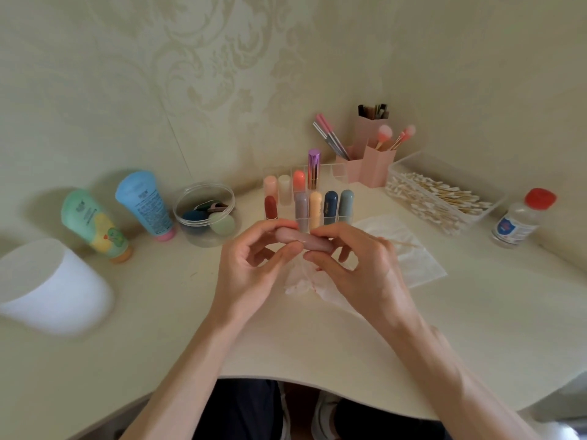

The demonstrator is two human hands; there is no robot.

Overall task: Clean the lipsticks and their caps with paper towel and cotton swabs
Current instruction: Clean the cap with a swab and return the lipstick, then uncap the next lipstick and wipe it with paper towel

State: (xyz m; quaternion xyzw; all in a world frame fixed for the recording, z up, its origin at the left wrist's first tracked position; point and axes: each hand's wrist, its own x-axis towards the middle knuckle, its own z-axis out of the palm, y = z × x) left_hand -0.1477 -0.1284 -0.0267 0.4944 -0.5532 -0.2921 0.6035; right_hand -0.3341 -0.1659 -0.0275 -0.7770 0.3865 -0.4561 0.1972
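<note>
A dusty-pink lipstick [303,239] lies level between both hands above the desk, cap end to the right. My left hand [251,265] pinches its left end and my right hand [355,265] grips its right end. Under the hands lies a crumpled paper towel [297,284] with red smears. A flat paper towel [413,252] carries one cotton swab [403,243]. Behind the hands, a clear organiser [333,173] holds several capped lipsticks, among them a brick-red one [271,207] and a tall purple one [313,168].
A clear tray of cotton swabs [444,195] and a red-capped bottle [521,219] stand at right. Pink brush holders [371,157] sit in the corner. A round tub of sponges [205,214], two tubes [146,206] and a white paper roll [50,287] are at left.
</note>
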